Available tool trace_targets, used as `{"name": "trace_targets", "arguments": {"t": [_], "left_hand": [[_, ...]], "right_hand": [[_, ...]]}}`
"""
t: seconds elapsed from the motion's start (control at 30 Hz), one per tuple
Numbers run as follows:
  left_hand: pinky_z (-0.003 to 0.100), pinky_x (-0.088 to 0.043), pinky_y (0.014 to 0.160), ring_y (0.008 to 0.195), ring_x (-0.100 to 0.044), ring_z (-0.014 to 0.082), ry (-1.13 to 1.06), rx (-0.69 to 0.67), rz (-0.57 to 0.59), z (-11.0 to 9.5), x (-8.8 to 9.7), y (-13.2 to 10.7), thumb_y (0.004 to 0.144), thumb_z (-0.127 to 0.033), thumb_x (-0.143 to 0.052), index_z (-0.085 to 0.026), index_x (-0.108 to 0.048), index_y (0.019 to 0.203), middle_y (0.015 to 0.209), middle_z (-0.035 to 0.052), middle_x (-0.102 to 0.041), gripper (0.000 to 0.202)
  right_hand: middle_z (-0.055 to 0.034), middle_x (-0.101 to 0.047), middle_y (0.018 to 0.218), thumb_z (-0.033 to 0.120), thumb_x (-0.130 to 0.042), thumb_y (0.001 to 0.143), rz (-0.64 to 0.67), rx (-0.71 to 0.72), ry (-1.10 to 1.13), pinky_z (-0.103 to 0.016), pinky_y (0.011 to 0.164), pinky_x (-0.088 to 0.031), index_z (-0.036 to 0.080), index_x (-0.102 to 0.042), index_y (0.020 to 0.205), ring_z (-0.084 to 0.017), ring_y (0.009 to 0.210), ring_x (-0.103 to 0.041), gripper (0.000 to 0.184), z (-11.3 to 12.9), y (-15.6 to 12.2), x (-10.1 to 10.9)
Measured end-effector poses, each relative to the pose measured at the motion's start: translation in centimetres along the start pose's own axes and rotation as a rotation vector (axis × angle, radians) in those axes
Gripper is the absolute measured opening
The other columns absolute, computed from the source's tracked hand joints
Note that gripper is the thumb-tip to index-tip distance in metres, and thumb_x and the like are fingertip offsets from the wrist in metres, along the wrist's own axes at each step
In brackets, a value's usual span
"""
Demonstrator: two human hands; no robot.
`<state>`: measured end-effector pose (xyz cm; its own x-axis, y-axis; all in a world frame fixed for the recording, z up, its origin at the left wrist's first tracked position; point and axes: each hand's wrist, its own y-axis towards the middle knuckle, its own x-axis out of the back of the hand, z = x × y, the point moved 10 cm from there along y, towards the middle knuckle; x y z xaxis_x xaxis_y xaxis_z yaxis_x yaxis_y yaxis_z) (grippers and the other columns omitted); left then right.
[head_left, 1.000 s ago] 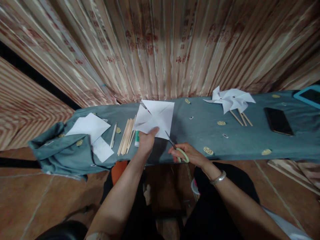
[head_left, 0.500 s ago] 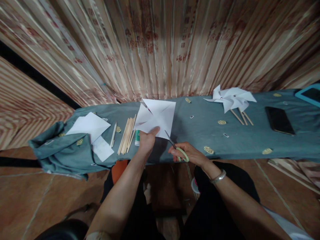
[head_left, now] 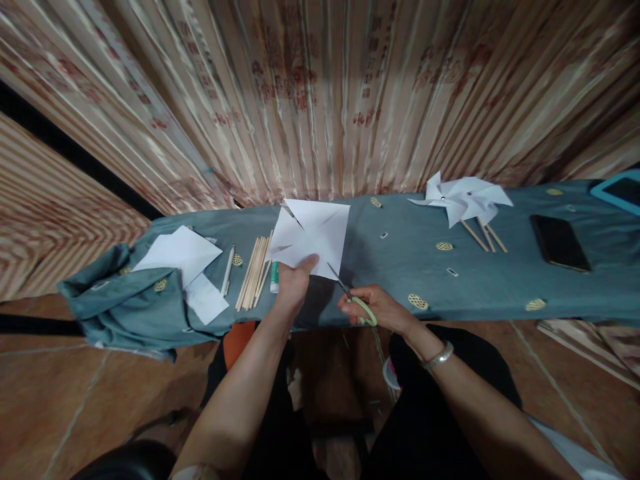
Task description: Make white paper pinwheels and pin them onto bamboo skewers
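My left hand (head_left: 293, 283) pinches the near edge of a white square of paper (head_left: 313, 233) with creased diagonals and holds it above a long surface under a grey-blue cloth (head_left: 400, 267). My right hand (head_left: 377, 308) grips scissors with pale green handles (head_left: 353, 297); their blades point up and left at the paper's lower right corner. A silver bangle (head_left: 437, 355) sits on my right wrist.
A bundle of wooden sticks (head_left: 254, 270), a glue stick (head_left: 274, 277) and loose white sheets (head_left: 183, 260) lie to the left. White paper pinwheels on sticks (head_left: 463, 200), a black phone (head_left: 559, 242) and a blue-edged tablet (head_left: 620, 190) lie to the right. A striped curtain hangs behind.
The scissors' tips have crept slightly closer to the paper's corner. Both hands stay almost where they were.
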<state>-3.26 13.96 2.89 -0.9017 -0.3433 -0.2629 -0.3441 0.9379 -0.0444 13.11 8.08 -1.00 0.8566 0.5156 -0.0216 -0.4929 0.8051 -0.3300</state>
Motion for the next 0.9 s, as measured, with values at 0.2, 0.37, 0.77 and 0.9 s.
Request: {"name": "trace_targets", "arguments": {"t": [0.2, 0.37, 0.77, 0.9], "left_hand": [[0.042, -0.046, 0.104, 0.113, -0.064, 0.0289, -0.026, -0.009, 0.000, -0.04, 0.00, 0.05, 0.057, -0.014, -0.078, -0.021, -0.059, 0.122, 0.119, 0.0082, -0.071, 0.069], [0.043, -0.046, 0.103, 0.110, -0.065, 0.0285, 0.029, -0.006, 0.017, 0.12, -0.19, -0.22, 0.057, -0.016, -0.079, -0.021, -0.059, 0.122, 0.118, 0.0084, -0.071, 0.069], [0.042, -0.049, 0.097, 0.102, -0.067, 0.0285, 0.116, -0.026, 0.017, 0.61, 0.11, -0.04, 0.058, -0.019, -0.077, -0.017, -0.061, 0.118, 0.111, 0.0113, -0.072, 0.062], [0.042, -0.049, 0.097, 0.101, -0.067, 0.0281, 0.108, -0.018, 0.007, 0.75, 0.19, 0.02, 0.057, -0.019, -0.078, -0.017, -0.062, 0.116, 0.109, 0.0108, -0.073, 0.061]], "right_hand": [[0.0038, -0.060, 0.052, 0.057, -0.079, 0.064, -0.010, 0.002, 0.005, -0.020, 0.046, -0.036, 0.015, -0.070, 0.079, -0.008, 0.047, -0.050, 0.046, 0.19, -0.03, 0.02], [0.0025, -0.062, 0.055, 0.062, -0.075, 0.067, 0.001, 0.015, -0.009, -0.019, 0.046, -0.035, 0.015, -0.069, 0.082, -0.007, 0.048, -0.050, 0.050, 0.36, -0.02, -0.11], [0.0031, -0.059, 0.054, 0.062, -0.078, 0.062, -0.017, -0.002, -0.002, -0.020, 0.046, -0.035, 0.015, -0.069, 0.080, -0.007, 0.048, -0.049, 0.052, -0.01, 0.07, 0.16], [0.0033, -0.058, 0.054, 0.059, -0.080, 0.062, -0.020, 0.000, 0.008, -0.020, 0.047, -0.035, 0.015, -0.069, 0.080, -0.008, 0.048, -0.049, 0.050, -0.07, 0.04, 0.25]]}}
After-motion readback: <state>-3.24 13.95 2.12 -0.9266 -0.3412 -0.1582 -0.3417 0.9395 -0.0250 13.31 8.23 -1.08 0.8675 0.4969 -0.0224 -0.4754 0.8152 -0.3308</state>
